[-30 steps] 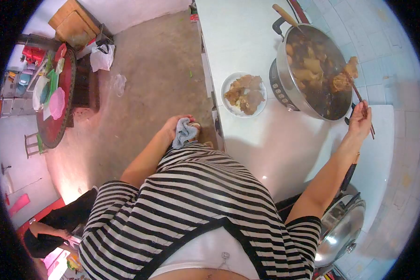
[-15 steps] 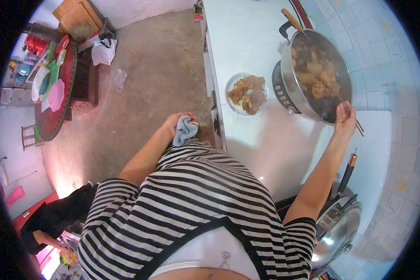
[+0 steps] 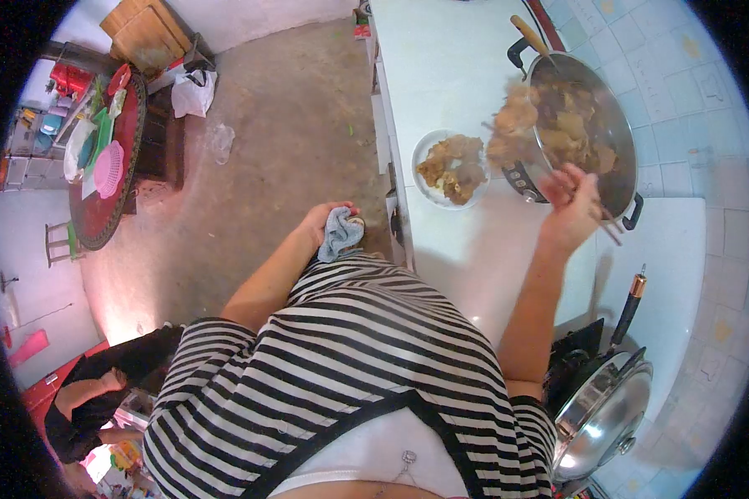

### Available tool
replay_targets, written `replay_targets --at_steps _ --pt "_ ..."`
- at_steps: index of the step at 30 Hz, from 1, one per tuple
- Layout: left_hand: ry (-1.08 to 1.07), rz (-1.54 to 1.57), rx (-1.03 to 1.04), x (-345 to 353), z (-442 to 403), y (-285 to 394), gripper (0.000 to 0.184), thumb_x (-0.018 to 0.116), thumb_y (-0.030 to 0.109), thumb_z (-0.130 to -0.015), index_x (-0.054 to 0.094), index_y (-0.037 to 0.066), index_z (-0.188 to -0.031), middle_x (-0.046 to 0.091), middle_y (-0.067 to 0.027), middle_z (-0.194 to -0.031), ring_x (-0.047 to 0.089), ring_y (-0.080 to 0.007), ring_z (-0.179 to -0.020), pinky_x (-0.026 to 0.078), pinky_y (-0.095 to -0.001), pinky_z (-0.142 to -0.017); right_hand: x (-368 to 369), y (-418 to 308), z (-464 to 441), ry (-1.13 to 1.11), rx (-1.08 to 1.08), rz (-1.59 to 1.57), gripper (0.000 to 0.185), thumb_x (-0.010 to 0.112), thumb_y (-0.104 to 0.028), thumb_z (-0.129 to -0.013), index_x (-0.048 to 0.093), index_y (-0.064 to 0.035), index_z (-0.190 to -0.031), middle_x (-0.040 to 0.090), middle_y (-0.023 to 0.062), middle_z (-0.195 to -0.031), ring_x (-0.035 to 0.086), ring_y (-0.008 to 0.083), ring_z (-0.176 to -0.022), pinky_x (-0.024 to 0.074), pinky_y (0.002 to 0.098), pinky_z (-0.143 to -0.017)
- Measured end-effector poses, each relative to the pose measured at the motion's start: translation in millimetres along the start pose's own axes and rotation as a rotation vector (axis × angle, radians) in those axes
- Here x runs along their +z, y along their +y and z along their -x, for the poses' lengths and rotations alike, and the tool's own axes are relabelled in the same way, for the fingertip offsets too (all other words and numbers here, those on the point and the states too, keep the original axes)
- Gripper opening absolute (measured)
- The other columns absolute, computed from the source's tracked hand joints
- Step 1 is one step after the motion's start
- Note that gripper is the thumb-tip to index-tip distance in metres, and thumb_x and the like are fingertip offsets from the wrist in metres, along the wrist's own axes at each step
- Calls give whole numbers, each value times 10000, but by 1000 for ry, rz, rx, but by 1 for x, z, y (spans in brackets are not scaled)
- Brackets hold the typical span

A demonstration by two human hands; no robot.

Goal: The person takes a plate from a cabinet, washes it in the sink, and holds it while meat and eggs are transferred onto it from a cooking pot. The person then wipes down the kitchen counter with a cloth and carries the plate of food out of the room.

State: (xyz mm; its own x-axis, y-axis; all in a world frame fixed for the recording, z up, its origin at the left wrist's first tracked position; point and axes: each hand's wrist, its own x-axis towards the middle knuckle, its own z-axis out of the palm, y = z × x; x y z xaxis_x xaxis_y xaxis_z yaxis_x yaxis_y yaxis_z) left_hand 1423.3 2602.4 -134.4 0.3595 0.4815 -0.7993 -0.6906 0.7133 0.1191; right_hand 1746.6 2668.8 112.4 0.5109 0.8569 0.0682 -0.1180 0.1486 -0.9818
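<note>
My right hand (image 3: 572, 214) is closed on a pair of chopsticks (image 3: 612, 229) beside the near side of a steel pot (image 3: 629, 137). A brown chunk of food (image 3: 514, 116), blurred by motion, hangs at the chopsticks' far end, over the pot's left rim. In the pot lie more brown chunks in dark broth, and a wooden-handled utensil (image 3: 529, 33) leans at the far edge. Left of the pot, a white plate (image 3: 419, 146) carries several pieces of the same food. Near my waist, my left hand (image 3: 318, 220) is closed on a grey-blue cloth (image 3: 341, 234).
The pot stands on a black cooker (image 3: 518, 179) on the white counter (image 3: 458, 249), against a tiled wall. A lidded steel pan (image 3: 601, 416) is at the near right. Across the floor stands a round red table (image 3: 100, 220). A person in black (image 3: 112, 382) is behind on the left.
My right hand has moved left from the pot's near rim, carrying a chunk of food out toward the plate. My left hand still holds the cloth. The person behind has shifted an arm.
</note>
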Motion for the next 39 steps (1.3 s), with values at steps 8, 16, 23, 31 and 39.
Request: replay_targets --at_steps 8,16,23,31,39 --pt "34 28 20 -3 8 -3 148 430 174 -834 509 62 -891 591 -126 -860 583 -297 -719 497 -430 -658 -5 85 32 24 135 85 341 431 -271 -868 531 54 -839 585 143 -724 606 209 -590 528 298 -565" --pt "4 32 3 7 15 0 148 427 156 -841 464 56 -945 586 -134 -844 579 -298 -694 500 -431 -611 -11 70 39 -117 157 206 329 436 -243 -873 542 67 -893 589 141 -731 612 196 -608 520 260 -553" --pt "21 12 -2 17 16 -2 139 430 141 -838 447 60 -951 576 -149 -840 575 -299 -692 498 -420 -589 -12 65 52 -131 54 231 287 440 -201 -874 551 64 -885 586 131 -752 609 178 -607 516 249 -563" --pt "65 37 35 23 12 -3 141 421 121 -827 449 2 -898 551 -175 -777 542 -283 -614 481 -410 -562 -23 70 49 -242 39 257 246 426 -156 -871 555 53 -886 587 116 -743 608 184 -600 505 270 -562" --pt "93 30 8 46 25 -4 192 427 142 -829 477 -43 -831 551 -186 -733 570 -292 -650 499 -380 -628 -20 -50 -12 -75 -314 303 283 423 -187 -867 564 58 -887 593 138 -736 603 214 -585 519 290 -549"
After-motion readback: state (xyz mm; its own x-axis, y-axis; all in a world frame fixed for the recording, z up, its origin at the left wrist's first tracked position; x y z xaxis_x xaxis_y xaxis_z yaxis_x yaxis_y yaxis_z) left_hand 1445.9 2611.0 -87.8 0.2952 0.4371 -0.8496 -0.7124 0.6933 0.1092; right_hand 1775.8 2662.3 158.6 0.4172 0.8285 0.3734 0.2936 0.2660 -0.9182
